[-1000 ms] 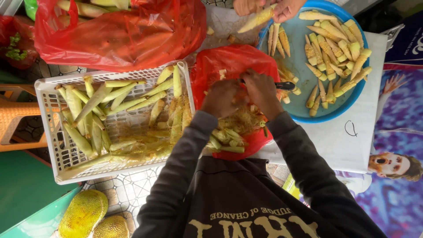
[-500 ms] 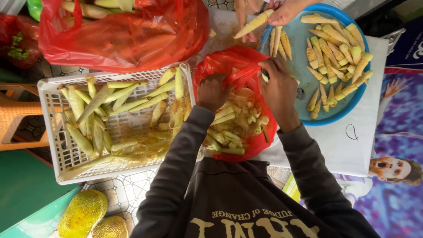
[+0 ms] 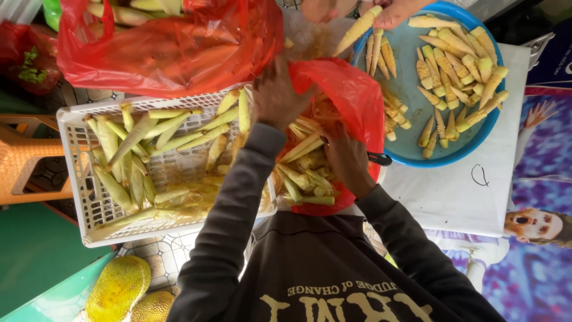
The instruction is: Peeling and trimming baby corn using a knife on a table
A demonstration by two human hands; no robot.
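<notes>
Baby corn (image 3: 304,170) – a heap of pale ears and husk bits – sits in the red bag (image 3: 351,95), which lies on the worktop between the white crate (image 3: 77,179) and the blue tray (image 3: 411,152). Left hand (image 3: 275,95) is curled round the bag's far-left rim, pinching the plastic and pulling it wide; right hand (image 3: 347,156) is bent over the near-right side, fingers down on bag and corn – can't tell if it grips an ear or just the plastic. Looks like the bag-handling step: mouth held open, contents exposed. Any shift of the bag would need both hands keeping the rim up so ears don't spill.

Room is tight – crate wall touches the bag on the left, tray edge on the right w/ a dark knife handle (image 3: 378,158) just beside the right wrist. Another person's hands (image 3: 381,11) work a peeled ear at the top, by the big red bag (image 3: 173,42). Only open patch: the white board (image 3: 459,197) near-right.
</notes>
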